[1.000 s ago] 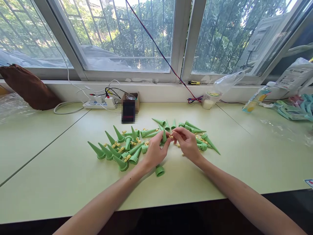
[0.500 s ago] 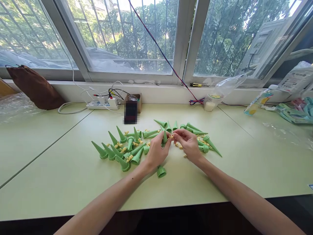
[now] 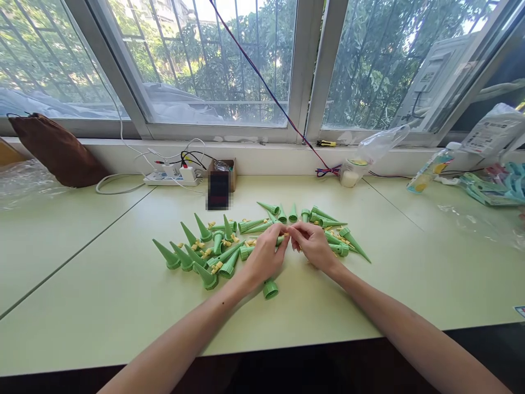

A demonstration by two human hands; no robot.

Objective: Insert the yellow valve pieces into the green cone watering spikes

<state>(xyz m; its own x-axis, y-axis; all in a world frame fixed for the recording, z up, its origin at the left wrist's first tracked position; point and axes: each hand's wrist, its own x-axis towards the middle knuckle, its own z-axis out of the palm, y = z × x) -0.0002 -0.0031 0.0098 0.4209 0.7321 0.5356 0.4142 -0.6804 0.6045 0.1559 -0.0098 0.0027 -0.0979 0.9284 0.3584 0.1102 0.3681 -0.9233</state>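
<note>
**Tipped from upright: one green spike (image 3: 280,241)**

On my feed, the left hand (image 3: 264,254) grips it; the right hand (image 3: 312,243) seems to pinch a yellow fitting (image 3: 286,235) alongside. With their contact mostly hidden, a slip could drop the fitting among loose spikes (image 3: 166,255) on the desk (image 3: 102,306).

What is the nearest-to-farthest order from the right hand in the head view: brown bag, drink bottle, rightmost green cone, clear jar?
From the right hand:
1. Rightmost green cone: to its right.
2. Clear jar: beyond, toward the window.
3. Drink bottle: farther right, at the back.
4. Brown bag: far left, at the back.
</note>
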